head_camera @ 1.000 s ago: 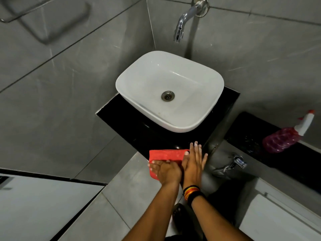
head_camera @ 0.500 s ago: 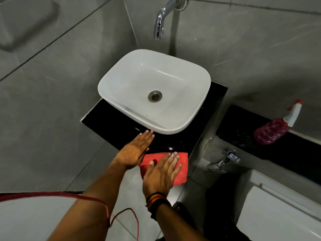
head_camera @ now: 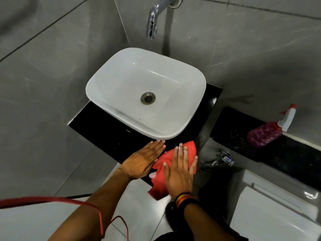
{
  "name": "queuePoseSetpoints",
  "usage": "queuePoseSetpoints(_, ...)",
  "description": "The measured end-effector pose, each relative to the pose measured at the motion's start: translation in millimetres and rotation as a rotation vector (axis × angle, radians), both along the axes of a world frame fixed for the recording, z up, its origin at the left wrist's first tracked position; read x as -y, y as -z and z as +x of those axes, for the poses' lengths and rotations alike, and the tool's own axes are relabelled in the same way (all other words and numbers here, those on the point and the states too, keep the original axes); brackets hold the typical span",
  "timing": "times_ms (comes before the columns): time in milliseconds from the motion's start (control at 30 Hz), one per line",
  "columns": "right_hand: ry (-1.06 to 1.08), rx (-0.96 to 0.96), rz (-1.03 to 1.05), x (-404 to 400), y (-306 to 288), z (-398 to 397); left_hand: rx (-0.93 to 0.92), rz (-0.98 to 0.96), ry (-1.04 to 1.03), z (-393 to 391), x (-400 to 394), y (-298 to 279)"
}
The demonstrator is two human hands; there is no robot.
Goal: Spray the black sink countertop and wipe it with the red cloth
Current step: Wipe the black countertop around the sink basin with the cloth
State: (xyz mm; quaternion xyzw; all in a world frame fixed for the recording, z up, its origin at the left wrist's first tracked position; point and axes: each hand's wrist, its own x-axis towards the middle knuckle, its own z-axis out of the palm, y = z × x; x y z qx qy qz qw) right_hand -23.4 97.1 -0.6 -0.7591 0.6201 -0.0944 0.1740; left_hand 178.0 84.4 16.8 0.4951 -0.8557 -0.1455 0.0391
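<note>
A glossy black desk (head_camera: 111, 129) juts from the corner of a grey-tiled bathroom, carrying a white vessel basin (head_camera: 121, 80) with a metal drain (head_camera: 148, 98) at its centre. A chrome tap (head_camera: 152, 23) comes out of the wall at the basin's 12 o'clock. Large grey tiles (head_camera: 52, 84) with dark grout lines cover both walls, and paler tiles make up the floor (head_camera: 139, 202) below.

At the basin's 6 o'clock, the red cloth (head_camera: 189, 148) lies on the front edge of the desk, its lower part hanging past the edge. The right hand (head_camera: 180, 171) presses flat on it, fingers (head_camera: 180, 153) spread wide and straight, with banded bracelets (head_camera: 184, 199) at the wrist. The left hand (head_camera: 142, 160) lies palm down just beside the cloth at its 9 o'clock, fingers extended together and holding nothing; it seems to rest on the bare desk, though contact is hard to judge.

At the basin's 3 o'clock, well apart from the hands, a pink spray bottle (head_camera: 264, 134) with a white and red trigger stands on a lower black ledge (head_camera: 234, 134). A second chrome tap (head_camera: 224, 157) projects below that ledge. A red cord (head_camera: 52, 200) crosses the view at 8 o'clock.
</note>
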Motion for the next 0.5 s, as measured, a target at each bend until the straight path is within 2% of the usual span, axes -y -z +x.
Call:
queuePoseSetpoints(133, 0.127, 0.133, 0.062, 64, 0, -20, -0.073, -0.020, 0.030, -28, 15, -1)
queuePoseSetpoints(267, 0.154, 0.227, 0.034, 140, 0, -40, -0.109, -0.047, -0.015, -63, 14, 9)
queuePoseSetpoints(500, 0.390, 0.336, 0.024, 239, 2, -50, -0.110, -0.018, -0.018, -66, 18, 16)
